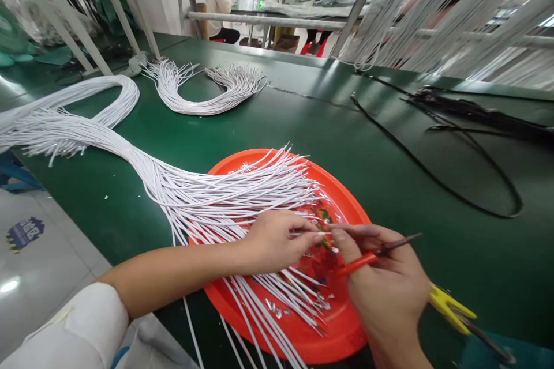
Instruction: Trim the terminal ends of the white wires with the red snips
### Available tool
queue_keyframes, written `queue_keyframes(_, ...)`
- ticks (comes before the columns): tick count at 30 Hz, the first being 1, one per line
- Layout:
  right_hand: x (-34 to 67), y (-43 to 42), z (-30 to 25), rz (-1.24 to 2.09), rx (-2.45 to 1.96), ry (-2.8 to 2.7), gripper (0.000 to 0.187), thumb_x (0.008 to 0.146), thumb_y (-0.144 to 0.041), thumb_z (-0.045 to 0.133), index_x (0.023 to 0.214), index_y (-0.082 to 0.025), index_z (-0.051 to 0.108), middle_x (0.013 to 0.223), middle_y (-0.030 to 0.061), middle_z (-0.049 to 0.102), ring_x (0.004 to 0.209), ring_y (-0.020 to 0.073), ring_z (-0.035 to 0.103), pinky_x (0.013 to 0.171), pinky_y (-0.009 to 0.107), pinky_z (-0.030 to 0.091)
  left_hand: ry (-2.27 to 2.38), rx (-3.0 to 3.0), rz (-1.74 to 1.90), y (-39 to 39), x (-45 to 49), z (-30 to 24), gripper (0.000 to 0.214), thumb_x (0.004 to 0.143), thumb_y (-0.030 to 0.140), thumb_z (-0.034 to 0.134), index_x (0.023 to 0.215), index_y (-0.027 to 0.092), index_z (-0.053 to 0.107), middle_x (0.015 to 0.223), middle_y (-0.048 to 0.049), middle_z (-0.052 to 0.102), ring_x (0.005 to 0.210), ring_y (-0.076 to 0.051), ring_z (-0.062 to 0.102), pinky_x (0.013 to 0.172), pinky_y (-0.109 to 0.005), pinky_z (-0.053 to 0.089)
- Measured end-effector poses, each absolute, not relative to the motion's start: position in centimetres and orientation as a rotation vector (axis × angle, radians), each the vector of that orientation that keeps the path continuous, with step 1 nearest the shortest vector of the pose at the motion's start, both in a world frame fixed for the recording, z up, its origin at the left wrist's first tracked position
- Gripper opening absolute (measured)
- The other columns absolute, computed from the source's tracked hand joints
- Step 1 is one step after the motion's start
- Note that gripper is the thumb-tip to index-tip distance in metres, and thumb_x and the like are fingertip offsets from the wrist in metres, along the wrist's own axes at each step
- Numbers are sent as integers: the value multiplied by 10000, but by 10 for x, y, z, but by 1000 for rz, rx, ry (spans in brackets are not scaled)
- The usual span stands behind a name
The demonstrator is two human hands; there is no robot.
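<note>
Cord pinched above the red tray

The left hand pinches one white cord between thumb and forefinger, its end pointing right. The right hand grips a red tool, tip outward, its thumb and forefinger at the cord's end; whether they close on it, I cannot tell. A bundle of white cords spreads across the tray, with small clear scraps among them. Yellow pliers lie right of the tray on the green table.

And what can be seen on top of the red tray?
White wires lie across the red tray, with small shiny scraps and part of a coloured pattern visible. Whatever lies directly under the wires is covered.
</note>
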State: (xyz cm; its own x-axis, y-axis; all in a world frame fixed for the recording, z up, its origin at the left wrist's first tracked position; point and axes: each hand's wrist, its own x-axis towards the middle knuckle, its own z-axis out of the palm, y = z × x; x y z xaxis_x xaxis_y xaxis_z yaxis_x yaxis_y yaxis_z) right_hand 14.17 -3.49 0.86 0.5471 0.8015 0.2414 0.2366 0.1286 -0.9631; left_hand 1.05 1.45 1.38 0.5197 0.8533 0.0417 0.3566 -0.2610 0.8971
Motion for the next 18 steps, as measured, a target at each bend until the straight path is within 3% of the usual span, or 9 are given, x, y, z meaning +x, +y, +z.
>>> queue_keyframes(4, 143, -33, 10, 524, -1480, -959, 234, 637, -314, 724, 764, -193, 570, 690, 5, 641, 642, 159, 638, 618, 294, 525, 1014, 1790, 639, 13, 11, 12, 287, 794, 284, 524, 1040, 203, 647, 709, 5, 657, 608, -100, 528, 583, -213, 390)
queue_keyframes(9, 147, -29, 3, 694, -1518, -805, 318, 577, -368, 758, 759, -190, 568, 652, -5, 636, 591, 148, 623, 563, 268, 513, 943, 1511, 605, 15, 14, 9, 214, 772, 292, 556, 853, 141, 684, 762, -22, 661, 635, -97, 543, 587, -201, 418)
queue_keyframes(13, 147, -29, -3, 793, -1513, -700, 355, 558, -385, 772, 771, -187, 568, 634, -23, 616, 557, 124, 594, 528, 242, 495, 966, 1402, 585, 16, 15, 14, 183, 739, 278, 606, 787, 117, 678, 641, 0, 609, 542, -72, 480, 509, -184, 374)
queue_keyframes(18, 146, -30, -2, 815, -1465, -645, 367, 542, -363, 788, 771, -186, 562, 623, -38, 590, 566, 112, 581, 550, 237, 487, 973, 1363, 608, 17, 15, 14, 172, 717, 270, 623, 763, 110, 668, 626, 0, 606, 553, -74, 505, 523, -185, 390)
